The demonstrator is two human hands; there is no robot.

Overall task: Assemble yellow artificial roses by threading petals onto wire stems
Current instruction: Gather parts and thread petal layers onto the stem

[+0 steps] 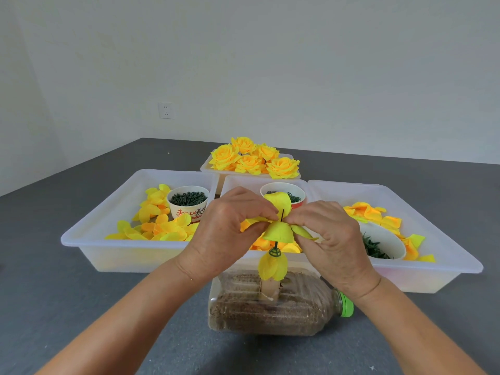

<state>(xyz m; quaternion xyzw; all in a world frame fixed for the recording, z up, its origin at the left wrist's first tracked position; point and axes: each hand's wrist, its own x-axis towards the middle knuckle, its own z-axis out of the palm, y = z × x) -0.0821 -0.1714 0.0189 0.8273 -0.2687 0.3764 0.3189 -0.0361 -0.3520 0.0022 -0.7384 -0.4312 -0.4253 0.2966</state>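
Pinching a yellow petal layer [278,230] on the wire stem [282,215], left hand [227,228] and right hand [327,234] meet above a sand-filled bottle [270,307].

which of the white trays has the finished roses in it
The far tray, behind the three nearer trays. It holds whole yellow roses; the others hold loose petals and paper cups.

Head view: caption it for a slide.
Both hands pinch a yellow fabric petal layer onto a thin dark wire stem.
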